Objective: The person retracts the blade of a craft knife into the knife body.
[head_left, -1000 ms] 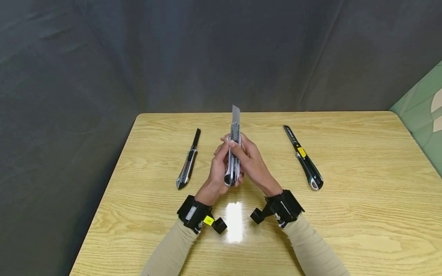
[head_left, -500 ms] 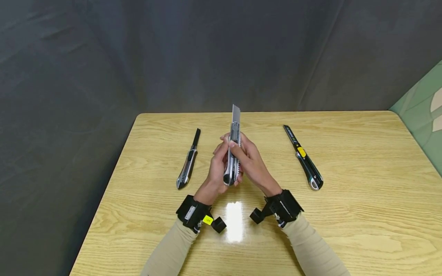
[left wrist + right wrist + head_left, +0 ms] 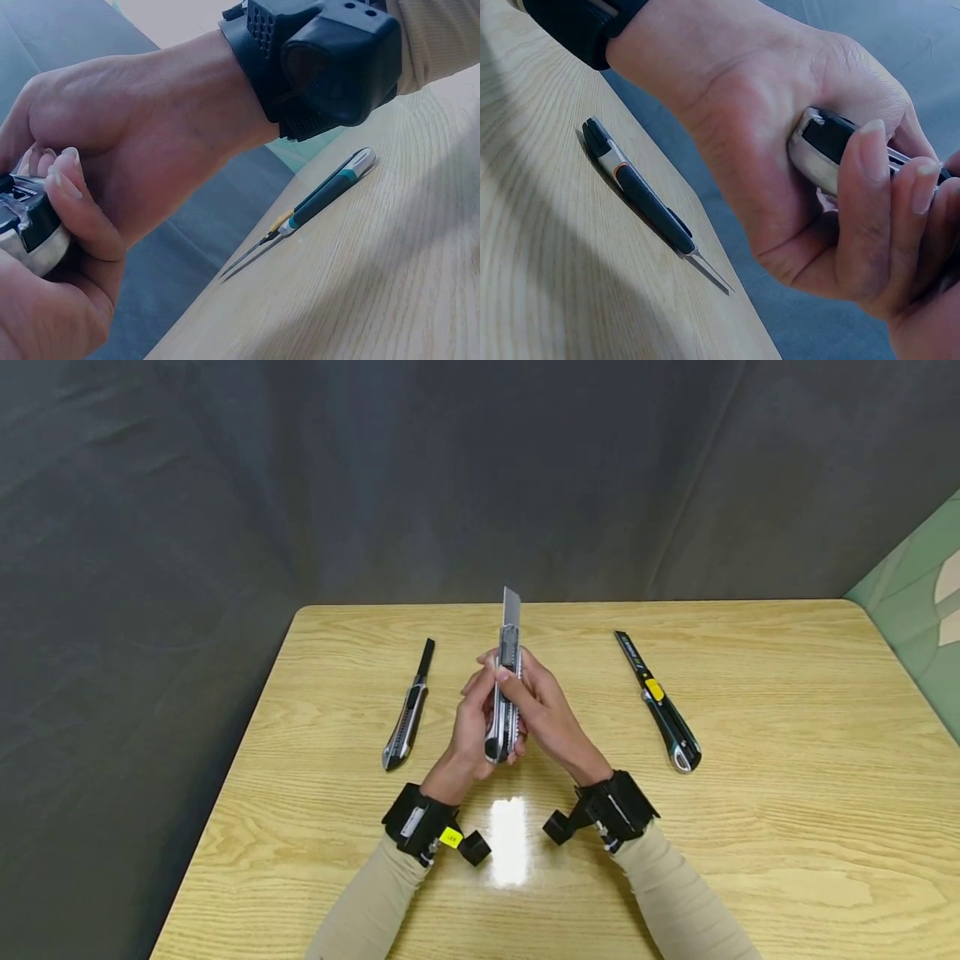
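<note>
Between both hands, over the middle of the table, a silver and black snap-off utility knife (image 3: 509,647) points away from me with its bare blade (image 3: 512,607) extended. My left hand (image 3: 469,727) cradles the handle from the left and below, with fingertips curling round to its far side. From the right, my right hand (image 3: 557,714) grips the same handle, its thumb lying on top near the slider. The knife's black-capped butt (image 3: 826,139) sits against the left palm in the right wrist view. Much of the handle is hidden by fingers there.
On the wooden table (image 3: 787,710), a grey and black utility knife (image 3: 406,718) lies left of the hands. A dark green one with a yellow slider (image 3: 656,691) lies to the right. Dark cloth (image 3: 480,485) hangs behind the table's far edge.
</note>
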A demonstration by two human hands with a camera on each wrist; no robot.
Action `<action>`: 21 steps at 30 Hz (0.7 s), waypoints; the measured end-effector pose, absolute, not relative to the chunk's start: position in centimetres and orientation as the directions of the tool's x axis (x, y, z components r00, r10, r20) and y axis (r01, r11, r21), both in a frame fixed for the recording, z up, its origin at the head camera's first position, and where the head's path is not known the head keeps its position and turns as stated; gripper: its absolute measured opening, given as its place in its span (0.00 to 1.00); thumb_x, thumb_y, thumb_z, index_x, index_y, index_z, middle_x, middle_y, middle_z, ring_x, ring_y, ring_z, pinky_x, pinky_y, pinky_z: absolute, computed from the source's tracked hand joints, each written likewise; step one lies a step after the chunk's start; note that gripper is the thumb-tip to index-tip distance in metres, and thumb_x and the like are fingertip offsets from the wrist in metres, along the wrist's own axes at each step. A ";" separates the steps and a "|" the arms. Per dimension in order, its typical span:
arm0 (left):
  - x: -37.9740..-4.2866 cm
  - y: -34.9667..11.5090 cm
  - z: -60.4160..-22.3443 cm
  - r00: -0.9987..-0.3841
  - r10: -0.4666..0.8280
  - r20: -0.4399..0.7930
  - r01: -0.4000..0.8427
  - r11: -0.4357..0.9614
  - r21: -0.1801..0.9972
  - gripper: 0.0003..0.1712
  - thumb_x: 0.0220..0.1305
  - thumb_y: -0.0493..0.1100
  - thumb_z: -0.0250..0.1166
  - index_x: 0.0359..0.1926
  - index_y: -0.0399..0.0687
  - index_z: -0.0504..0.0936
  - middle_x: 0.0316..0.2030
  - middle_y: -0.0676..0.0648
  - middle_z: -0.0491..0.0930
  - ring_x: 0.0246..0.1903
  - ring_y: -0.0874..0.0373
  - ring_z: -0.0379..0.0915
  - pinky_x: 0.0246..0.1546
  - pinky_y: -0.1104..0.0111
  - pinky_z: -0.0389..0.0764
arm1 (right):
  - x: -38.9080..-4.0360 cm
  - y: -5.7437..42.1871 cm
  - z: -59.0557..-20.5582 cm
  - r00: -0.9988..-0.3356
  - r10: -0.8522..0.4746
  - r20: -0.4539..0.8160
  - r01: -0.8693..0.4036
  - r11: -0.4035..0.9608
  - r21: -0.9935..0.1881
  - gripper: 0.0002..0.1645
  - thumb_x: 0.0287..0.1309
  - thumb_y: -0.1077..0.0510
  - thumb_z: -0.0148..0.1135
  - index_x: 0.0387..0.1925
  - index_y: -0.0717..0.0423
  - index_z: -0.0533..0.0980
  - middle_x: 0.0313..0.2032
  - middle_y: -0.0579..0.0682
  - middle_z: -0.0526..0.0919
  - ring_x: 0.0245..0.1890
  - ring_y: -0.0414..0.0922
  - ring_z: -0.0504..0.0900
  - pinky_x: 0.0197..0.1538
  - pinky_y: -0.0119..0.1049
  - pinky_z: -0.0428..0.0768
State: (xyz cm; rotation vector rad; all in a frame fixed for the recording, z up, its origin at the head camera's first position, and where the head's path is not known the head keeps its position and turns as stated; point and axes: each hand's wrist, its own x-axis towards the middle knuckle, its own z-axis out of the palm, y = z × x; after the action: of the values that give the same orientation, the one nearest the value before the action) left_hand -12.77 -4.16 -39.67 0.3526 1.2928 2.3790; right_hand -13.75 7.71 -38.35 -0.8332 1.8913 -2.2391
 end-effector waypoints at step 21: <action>-13.0 -3.9 -39.9 -0.882 0.468 0.052 -0.205 -0.482 0.852 0.34 0.71 0.66 0.33 0.36 0.46 0.75 0.14 0.52 0.73 0.06 0.60 0.64 0.01 0.74 0.68 | -13.6 7.6 -38.0 -0.886 -0.356 0.297 -0.232 -0.213 -0.949 0.20 0.73 0.50 0.40 0.54 0.58 0.69 0.39 0.53 0.83 0.40 0.55 0.78 0.50 0.38 0.75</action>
State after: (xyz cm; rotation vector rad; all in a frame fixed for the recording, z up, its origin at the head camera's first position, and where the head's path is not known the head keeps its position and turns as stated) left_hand -12.98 -3.86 -39.90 0.3913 1.3122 2.3762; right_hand -13.57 7.64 -37.97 -0.7192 1.9155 -2.2724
